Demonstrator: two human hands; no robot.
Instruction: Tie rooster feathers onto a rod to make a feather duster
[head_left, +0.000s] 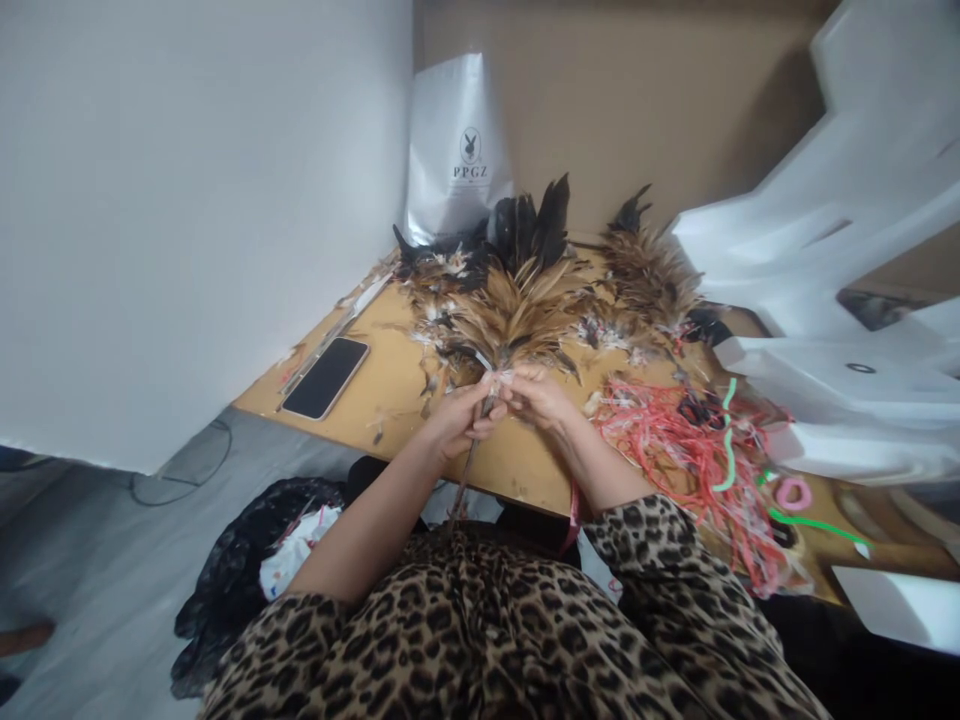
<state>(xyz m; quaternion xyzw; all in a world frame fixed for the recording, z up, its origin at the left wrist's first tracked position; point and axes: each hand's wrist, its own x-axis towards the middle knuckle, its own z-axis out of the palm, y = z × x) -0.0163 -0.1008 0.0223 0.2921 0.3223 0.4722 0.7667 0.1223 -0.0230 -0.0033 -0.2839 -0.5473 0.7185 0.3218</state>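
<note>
Both my hands meet over the front part of the table, at the base of a bunch of brown feathers. My left hand is closed around a thin dark stick that runs down from the feathers towards my lap. Fingers of my right hand pinch the whitish base where the feathers join the stick. The feathers fan out away from me, brown in front with long black ones behind. Whether the black ones belong to the same bunch I cannot tell.
A phone lies on the wooden table at left. Another feather bunch is at the back right. Red strings with black scissors lie right. A silver bag stands behind; a black plastic bag is on the floor.
</note>
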